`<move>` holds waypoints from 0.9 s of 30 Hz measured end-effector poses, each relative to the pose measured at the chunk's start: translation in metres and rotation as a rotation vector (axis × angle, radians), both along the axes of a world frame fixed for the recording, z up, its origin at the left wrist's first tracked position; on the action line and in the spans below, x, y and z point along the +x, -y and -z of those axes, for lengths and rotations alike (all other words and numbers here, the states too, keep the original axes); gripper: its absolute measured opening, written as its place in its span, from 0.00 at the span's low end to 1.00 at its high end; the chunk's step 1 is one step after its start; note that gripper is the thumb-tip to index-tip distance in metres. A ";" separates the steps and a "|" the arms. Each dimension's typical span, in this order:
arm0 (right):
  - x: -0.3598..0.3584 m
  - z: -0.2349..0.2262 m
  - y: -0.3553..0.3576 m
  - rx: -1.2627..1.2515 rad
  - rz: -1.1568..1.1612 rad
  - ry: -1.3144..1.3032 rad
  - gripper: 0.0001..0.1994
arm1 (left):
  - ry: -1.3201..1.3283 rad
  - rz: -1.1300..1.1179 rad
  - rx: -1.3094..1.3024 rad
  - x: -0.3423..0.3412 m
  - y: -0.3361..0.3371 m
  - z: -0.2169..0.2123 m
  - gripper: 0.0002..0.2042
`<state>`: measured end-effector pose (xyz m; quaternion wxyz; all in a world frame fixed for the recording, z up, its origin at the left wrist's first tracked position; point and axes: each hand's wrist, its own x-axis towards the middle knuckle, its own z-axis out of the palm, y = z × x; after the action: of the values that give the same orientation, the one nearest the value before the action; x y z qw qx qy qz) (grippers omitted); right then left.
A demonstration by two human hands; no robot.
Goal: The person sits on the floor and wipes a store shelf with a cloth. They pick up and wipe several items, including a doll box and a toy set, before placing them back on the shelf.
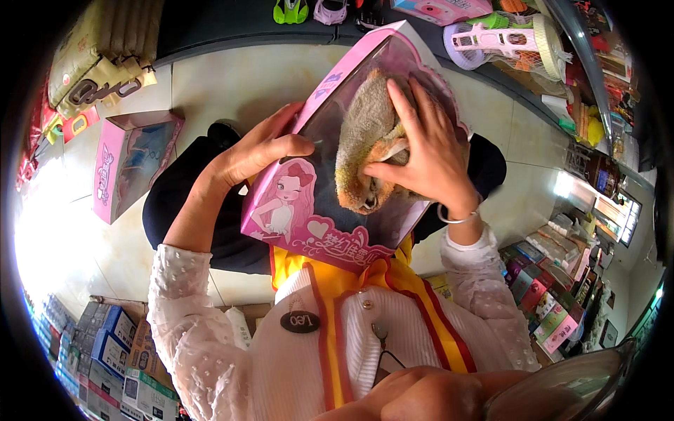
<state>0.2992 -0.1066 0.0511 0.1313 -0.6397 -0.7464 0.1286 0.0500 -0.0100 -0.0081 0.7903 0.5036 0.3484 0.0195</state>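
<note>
A pink doll box with a clear window and a cartoon girl printed near its lower left corner rests tilted over my lap. My left hand grips its left edge, the thumb lying over the front and the fingers partly hidden behind the side. Against the window, my right hand presses a crumpled grey-brown cloth with yellowish edges, its fingers spread over it and its thumb hooked on a fold. The cloth and hand cover much of the window, and I cannot make out what is inside.
Another pink windowed box stands on the tiled floor at left. Yellowish packs with handles are piled at the far left. Small toys and a netted toy set sit on the dark shelf edge ahead. Stacked cartons line the right.
</note>
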 end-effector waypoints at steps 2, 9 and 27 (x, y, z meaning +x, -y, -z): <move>-0.009 0.015 0.003 0.060 0.014 -0.004 0.40 | 0.000 0.001 -0.003 0.000 -0.001 -0.005 0.42; -0.033 0.011 0.031 -0.080 -0.274 -0.325 0.33 | 0.056 -0.016 -0.046 -0.002 -0.001 0.000 0.43; 0.002 -0.005 0.035 -0.360 -0.246 -0.543 0.25 | 0.057 -0.121 -0.033 -0.003 0.005 -0.001 0.43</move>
<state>0.3012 -0.1419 0.0562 0.1939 -0.5003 -0.7210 0.4385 0.0469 -0.0149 -0.0070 0.8056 0.4677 0.3558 0.0758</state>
